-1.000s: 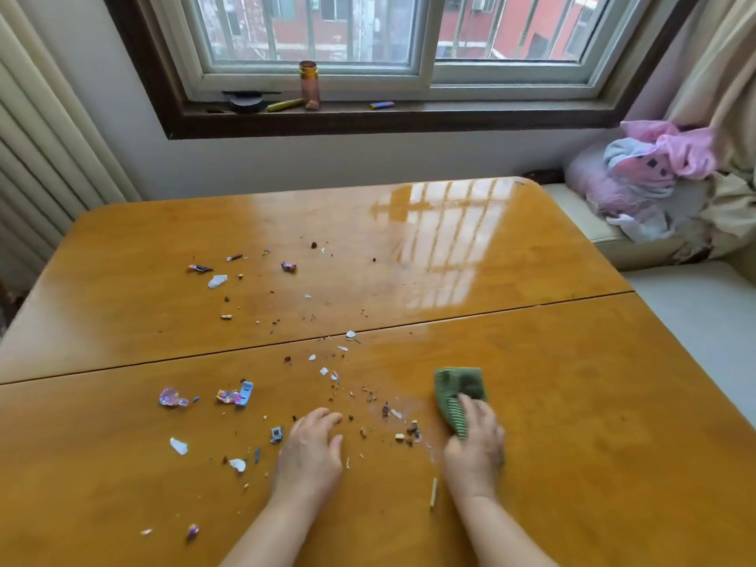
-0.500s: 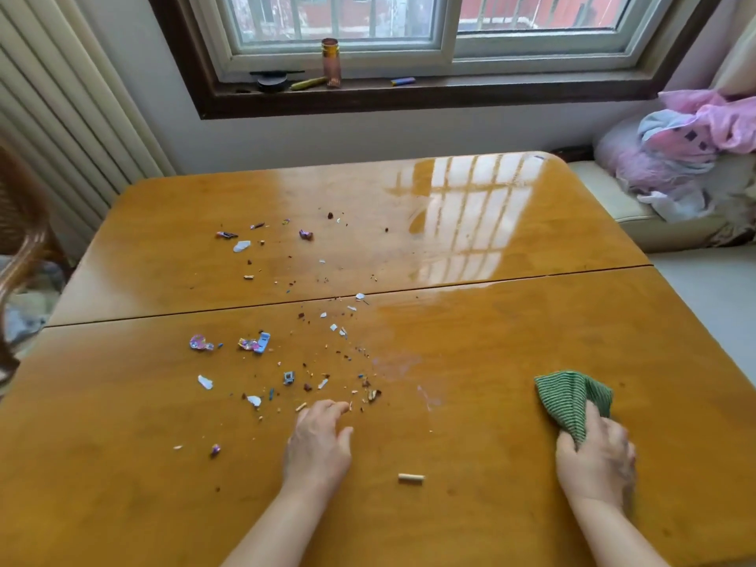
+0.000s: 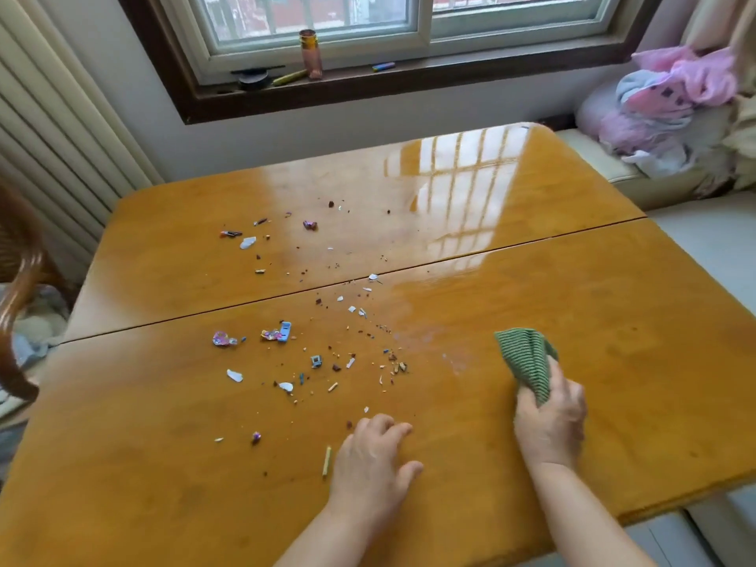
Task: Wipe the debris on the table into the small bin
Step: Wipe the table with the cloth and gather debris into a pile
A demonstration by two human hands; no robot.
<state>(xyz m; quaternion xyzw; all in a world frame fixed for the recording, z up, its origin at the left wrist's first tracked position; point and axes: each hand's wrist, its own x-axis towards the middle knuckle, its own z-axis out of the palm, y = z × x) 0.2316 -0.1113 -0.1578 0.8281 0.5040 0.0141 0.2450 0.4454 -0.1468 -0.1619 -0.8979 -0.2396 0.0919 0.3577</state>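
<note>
Head view, one wide frame. The right hand [image 3: 550, 423] sits lower right of centre, fingers clenched round a bunched green cloth [image 3: 527, 358]. The free end of the cloth lies on the table [image 3: 613, 280].

The left hand [image 3: 370, 464] is at lower centre, palm down on the wood. Its fingers are loosely bent and hold nothing.

The debris [image 3: 316, 360] is strewn over the middle and left of centre of the table, on both sides of the seam between the two leaves. It is paper bits, coloured wrappers and dark crumbs. The nearest clump lies left of the cloth, apart from it, with a pale smear on the wood between them.

Against half a second ago:
- I note the cloth and right hand are further left in the frame and closer to the scatter.
- The left hand is further right.
- The small pale stick [image 3: 326, 462] was lying crosswise to the right of the left hand. It is now just left of that hand and points up the frame.
- The rest of the scatter looks unchanged.

Surroundings: a window sill [image 3: 409, 81] runs along the top with a small bottle [image 3: 309, 53] on it. A heap of pink and white clothes [image 3: 671, 104] is at upper right, and part of a chair [image 3: 20, 280] is at the left edge.
</note>
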